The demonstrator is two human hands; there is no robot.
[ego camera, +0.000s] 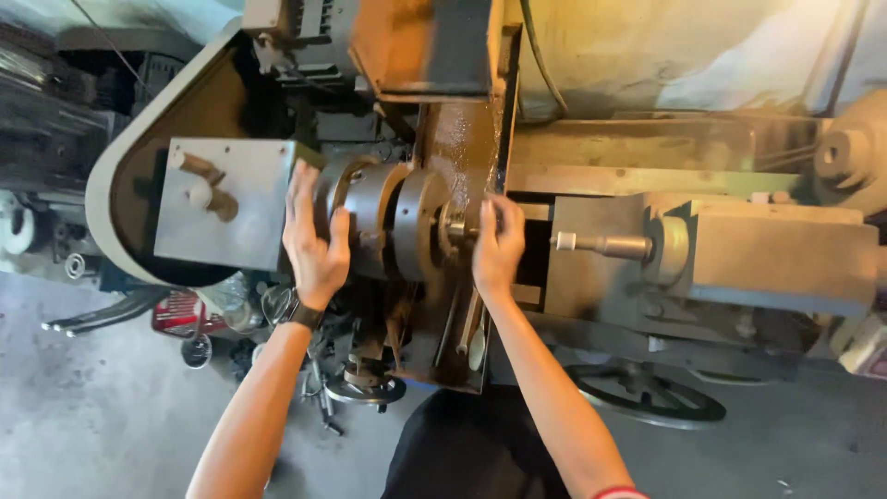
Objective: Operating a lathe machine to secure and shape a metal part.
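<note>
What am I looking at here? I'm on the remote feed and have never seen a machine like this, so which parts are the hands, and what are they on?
There is one picture, from a camera worn on the person's head, looking down over their arms at a metal-turning lathe.

The left hand lies flat against the round grey chuck, the drum-shaped part that grips the work. A dark watch sits on that wrist.

The right hand rests at the face of the chuck, fingers around a small metal piece that sticks out of it. I cannot tell whether it is gripped or only touched.

To the right, a pointed spindle juts from the grey tailstock block, apart from the hand.

Left of the chuck is a grey housing with two levers. Below, a handwheel hangs over the concrete floor, with loose metal parts near the machine's foot.
</note>
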